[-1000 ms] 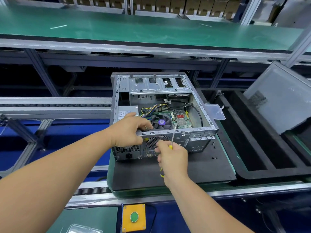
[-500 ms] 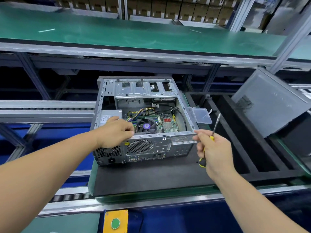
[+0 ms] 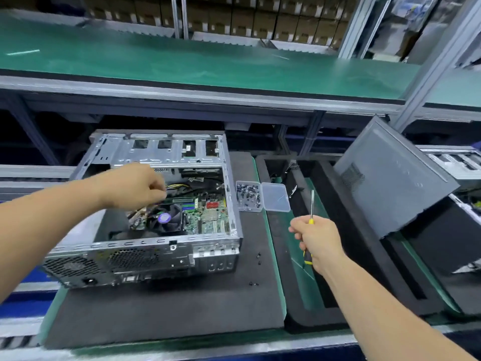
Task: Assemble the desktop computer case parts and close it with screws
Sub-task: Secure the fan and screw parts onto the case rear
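Nearest you, your right hand (image 3: 318,243) grips the yellow-handled screwdriver (image 3: 310,220), shaft up, over the foam tray (image 3: 338,256). The open computer case (image 3: 145,254) lies on the black mat (image 3: 169,308); your left hand (image 3: 135,187) hovers inside it, fingers curled, grasp unclear. Beyond, an open screw box (image 3: 248,196) sits beside the case.

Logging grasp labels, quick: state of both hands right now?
Left hand: fingers curled over the open case; whether it holds anything cannot be told.
Right hand: closed on the screwdriver, shaft pointing up.
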